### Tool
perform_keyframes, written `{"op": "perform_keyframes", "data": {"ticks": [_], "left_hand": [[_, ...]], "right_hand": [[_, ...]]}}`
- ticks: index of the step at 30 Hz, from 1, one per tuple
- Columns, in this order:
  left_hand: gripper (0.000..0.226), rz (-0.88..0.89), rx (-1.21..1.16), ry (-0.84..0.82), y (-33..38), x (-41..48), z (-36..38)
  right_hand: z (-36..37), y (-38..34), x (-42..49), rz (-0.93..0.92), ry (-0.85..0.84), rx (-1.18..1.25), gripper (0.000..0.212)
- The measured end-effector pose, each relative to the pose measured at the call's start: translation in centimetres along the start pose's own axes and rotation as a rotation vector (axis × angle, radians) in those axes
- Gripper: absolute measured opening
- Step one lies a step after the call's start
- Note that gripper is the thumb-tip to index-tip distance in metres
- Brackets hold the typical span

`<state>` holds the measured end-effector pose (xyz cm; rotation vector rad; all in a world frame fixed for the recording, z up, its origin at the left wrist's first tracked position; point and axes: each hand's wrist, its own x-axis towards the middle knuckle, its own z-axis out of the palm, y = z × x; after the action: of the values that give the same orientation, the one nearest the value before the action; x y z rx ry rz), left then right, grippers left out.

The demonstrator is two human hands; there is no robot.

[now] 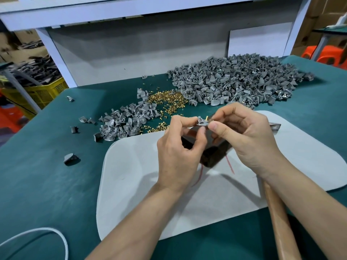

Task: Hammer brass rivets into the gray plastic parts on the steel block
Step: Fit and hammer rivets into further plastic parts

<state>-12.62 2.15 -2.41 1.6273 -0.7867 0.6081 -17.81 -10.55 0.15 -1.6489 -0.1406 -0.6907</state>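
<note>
Pinching 1 gray plastic part [201, 121] with left hand [178, 152], just above the steel block [214, 149]. Pinching 1 brass rivet [206, 118] with right hand [247, 139], touching that part

Head-worn view, angled down, close over table [37, 184]

A part [201, 121] is pinched by the left hand [179, 149] over the block [216, 149] on the mat [131, 175], and a rivet [206, 118] is held against it by the right hand [246, 137].
</note>
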Motion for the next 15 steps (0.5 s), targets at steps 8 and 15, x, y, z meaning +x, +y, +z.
{"op": "perform_keyframes", "data": {"ticks": [8,15], "left_hand": [[0.013,-0.282,-0.136,-0.103,-0.8,0.3,0.2],[0.015,-0.410,-0.171,-0.158,-1.4,0.5,0.3]], "right_hand": [[-1.1,1.0,0.5,0.013,-0.019,-0.385,0.018],[-1.0,1.2,0.4,0.036,-0.057,-0.470,0.017]]}}
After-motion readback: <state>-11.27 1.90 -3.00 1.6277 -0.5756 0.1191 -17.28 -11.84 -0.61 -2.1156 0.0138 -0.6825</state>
